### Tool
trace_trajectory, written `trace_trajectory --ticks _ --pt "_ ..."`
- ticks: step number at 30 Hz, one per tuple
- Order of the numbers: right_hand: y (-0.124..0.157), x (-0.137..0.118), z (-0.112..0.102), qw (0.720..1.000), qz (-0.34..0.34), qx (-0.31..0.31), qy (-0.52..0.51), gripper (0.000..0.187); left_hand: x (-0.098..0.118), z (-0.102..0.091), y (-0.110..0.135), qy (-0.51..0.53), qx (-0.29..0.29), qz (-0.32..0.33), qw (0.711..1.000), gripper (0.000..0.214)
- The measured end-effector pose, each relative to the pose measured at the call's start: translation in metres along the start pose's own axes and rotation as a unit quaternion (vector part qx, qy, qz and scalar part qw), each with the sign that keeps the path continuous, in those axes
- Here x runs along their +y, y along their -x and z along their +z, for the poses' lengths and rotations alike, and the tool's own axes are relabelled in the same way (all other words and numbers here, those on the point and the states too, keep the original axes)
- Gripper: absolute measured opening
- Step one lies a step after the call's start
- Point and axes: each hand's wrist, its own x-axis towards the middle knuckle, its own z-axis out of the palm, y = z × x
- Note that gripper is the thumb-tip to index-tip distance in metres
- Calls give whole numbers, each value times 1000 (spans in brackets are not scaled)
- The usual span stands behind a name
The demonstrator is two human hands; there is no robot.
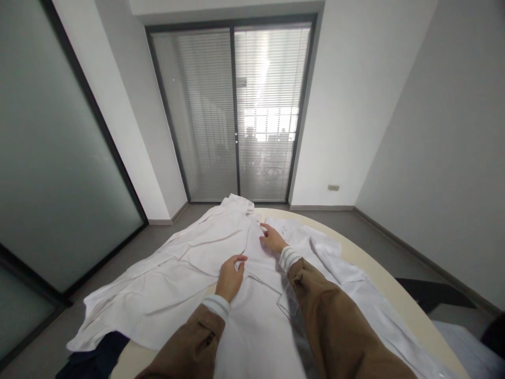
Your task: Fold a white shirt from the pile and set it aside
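A white coat [197, 250] with a collar lies spread, front up, over a round table. My left hand [230, 277] is over its middle, the thumb and forefinger curled together at the front edge of the cloth. Farther up and to the right, my right hand [273, 239] rests at the coat's upper front near the collar, its thumb and forefinger apart and pointing left. A patch pocket shows below the right hand, partly hidden by my right sleeve. Rumpled white cloth [335, 263] lies to the right of my right forearm; I cannot tell whether it is the same coat.
The pale tabletop [369, 266] has a curved edge on the right. Dark blue cloth [98, 355] hangs at the lower left under the coat. Glass doors with blinds [236, 116] stand beyond the table. White cloth [465, 345] and a dark shape are at the lower right.
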Motion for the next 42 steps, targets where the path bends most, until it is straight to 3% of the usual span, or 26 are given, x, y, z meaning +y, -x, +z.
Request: trace_trajectory --ticks 4,10,16,18,21,23,26,31,35,39,42 --pt "3 1 -12 999 -7 42 14 55 1 -2 0 2 13 -28 1000 25" --pt "36 11 -58 993 2 9 114 34 -3 -1 3 -40 24 3 999 27" --pt "98 55 -128 960 131 14 247 55 14 -11 10 -175 27 116 977 24" --pt "119 72 -150 949 169 7 267 57 26 -17 14 -189 -18 146 971 23" --pt "145 97 -176 944 186 -24 270 56 48 -21 27 -145 -184 173 957 31" --pt "159 111 -187 949 169 -48 262 57 61 -18 38 -132 -287 196 928 47" --pt "176 128 -196 953 144 -60 260 52 78 -8 56 -185 -337 262 885 63" --pt "187 148 -198 950 140 -21 277 26 88 16 73 -275 -279 358 848 25" --pt "189 158 -197 951 146 14 273 23 83 27 77 -251 -198 396 861 21" --pt "191 164 -196 949 159 49 267 19 80 16 73 -105 -69 440 889 17" --pt "193 165 -195 950 154 58 264 18 80 -4 71 -12 -13 504 863 20"
